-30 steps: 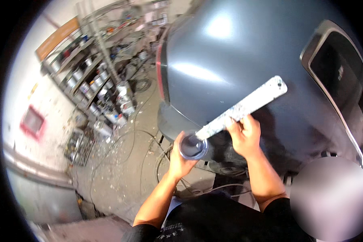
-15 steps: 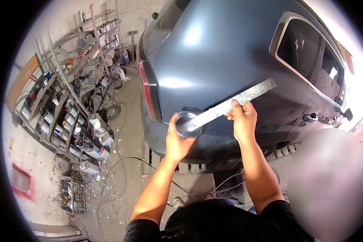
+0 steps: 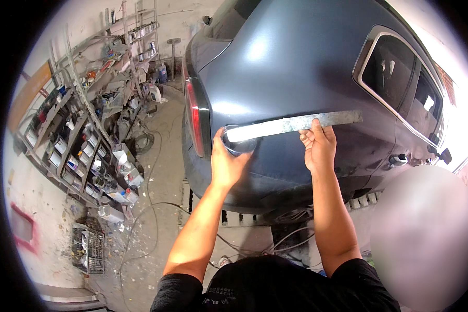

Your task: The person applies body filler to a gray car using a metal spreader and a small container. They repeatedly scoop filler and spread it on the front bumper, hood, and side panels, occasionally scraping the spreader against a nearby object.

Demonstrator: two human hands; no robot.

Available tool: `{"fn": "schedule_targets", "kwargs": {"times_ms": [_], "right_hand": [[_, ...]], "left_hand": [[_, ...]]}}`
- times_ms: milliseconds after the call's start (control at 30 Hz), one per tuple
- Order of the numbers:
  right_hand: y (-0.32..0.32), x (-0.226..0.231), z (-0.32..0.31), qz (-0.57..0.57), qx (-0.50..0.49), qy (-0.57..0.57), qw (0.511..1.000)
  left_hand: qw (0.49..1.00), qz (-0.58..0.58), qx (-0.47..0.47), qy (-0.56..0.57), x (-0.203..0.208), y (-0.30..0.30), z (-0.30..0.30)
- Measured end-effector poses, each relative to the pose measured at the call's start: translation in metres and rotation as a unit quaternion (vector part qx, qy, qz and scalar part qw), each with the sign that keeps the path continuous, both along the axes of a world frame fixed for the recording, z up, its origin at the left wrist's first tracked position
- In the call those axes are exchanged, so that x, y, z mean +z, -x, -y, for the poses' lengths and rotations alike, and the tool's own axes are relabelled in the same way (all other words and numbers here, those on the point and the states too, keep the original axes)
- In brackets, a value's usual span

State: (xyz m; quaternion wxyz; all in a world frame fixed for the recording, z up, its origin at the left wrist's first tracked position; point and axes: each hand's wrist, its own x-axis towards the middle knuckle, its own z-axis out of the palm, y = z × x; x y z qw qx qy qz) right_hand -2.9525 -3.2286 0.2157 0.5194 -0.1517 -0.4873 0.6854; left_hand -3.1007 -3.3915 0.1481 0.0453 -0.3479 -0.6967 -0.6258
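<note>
A dark blue-grey car (image 3: 296, 67) filled the upper middle and right of the frame, its rear side panel facing the person, with a red tail light (image 3: 194, 122) running down its left edge and dark side windows (image 3: 395, 73) toward the upper right. The concrete floor (image 3: 161, 171) ran down the left centre, crossed by thin cables (image 3: 145, 229) and flecked with paint. Along the left of the frame stood metal shelves (image 3: 73, 145) crowded with paint cans and bottles, bent by the lens. A blurred patch covered the lower right.

Two bare forearms rose from the lower edge toward the car panel. A long, flat metal strip (image 3: 291, 125), spotted with old paint, lay nearly level against the panel in the middle of the frame, its left end bright with glare. The right hand (image 3: 318, 148) was closed around the strip from below, right of centre, fingers curled up over its lower edge and pinching it against the body. The left hand (image 3: 228, 164) sat left of that, cupping a small round dark container (image 3: 239, 143) from beneath, fingers wrapped about its side, thumb up by the tail light. The strip's left end crossed over the container's mouth, touching or just above it; I could not tell which.
</note>
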Motion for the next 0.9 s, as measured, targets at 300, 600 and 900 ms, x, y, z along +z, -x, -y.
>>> {"fn": "schedule_targets", "kwargs": {"times_ms": [300, 600, 900], "right_hand": [[0.014, -0.012, -0.008, -0.009, -0.017, 0.038, 0.999], [0.021, -0.020, -0.010, -0.021, -0.011, 0.048, 0.999], [0.020, -0.017, -0.004, -0.054, -0.015, 0.024, 0.998]], "left_hand": [[1.000, 0.012, 0.018, 0.011, 0.002, 0.001, -0.004], [0.999, 0.024, 0.025, 0.008, -0.004, 0.009, -0.005], [1.000, 0.026, 0.011, 0.004, 0.000, 0.010, -0.004]]}}
